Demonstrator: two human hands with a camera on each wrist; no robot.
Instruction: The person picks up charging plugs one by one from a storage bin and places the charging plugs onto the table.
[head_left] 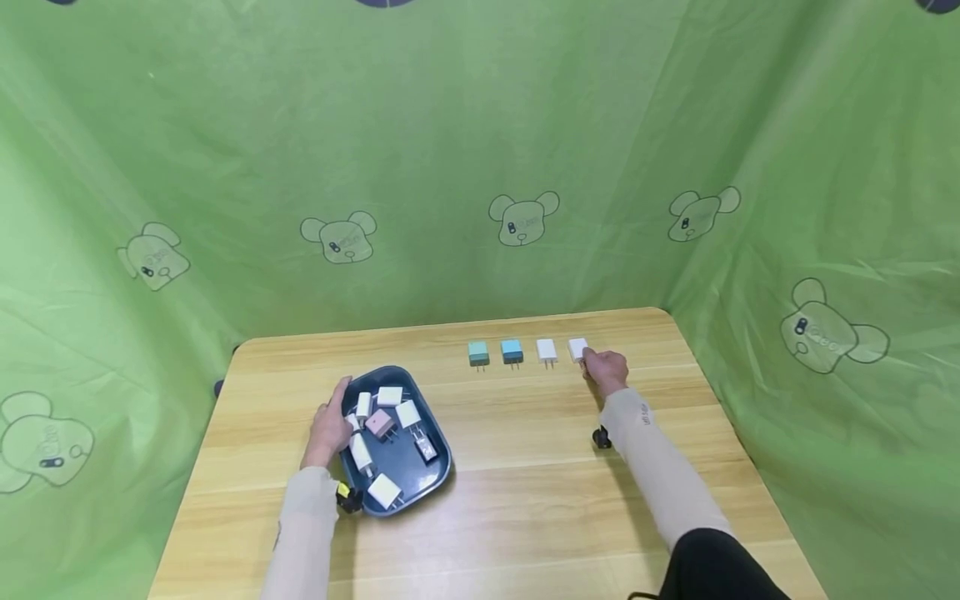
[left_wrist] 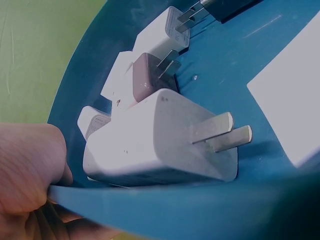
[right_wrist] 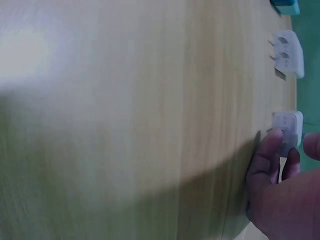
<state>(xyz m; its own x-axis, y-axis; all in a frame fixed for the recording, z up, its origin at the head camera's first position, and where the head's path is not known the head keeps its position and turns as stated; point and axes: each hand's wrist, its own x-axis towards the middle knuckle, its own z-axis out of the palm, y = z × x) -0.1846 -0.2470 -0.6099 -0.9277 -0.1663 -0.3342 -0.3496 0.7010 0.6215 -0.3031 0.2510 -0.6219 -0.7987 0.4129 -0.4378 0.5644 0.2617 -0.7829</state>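
Observation:
At the right end of a row of plug adapters, my right hand (head_left: 607, 369) pinches a white charger plug (head_left: 577, 348) by its near right corner. In the right wrist view, curled fingers touch the face of that charger (right_wrist: 287, 131). My left hand (head_left: 327, 427) grips the left rim of a dark blue tray (head_left: 442, 442), fingers outside the wall. Inside lie several white charger plugs (head_left: 385, 491), a pink one (head_left: 380, 423) and one with a dark end (head_left: 425, 447). A large white plug (left_wrist: 135, 135) lies close to the left hand, prongs pointing away from it.
Left of the held charger, the row holds another white charger (head_left: 547, 350), a blue one (head_left: 512, 351) and a green one (head_left: 477, 353), prongs toward me. They stand near the far edge of the wooden table (head_left: 525, 500). A green curtain (head_left: 450, 167) hangs behind.

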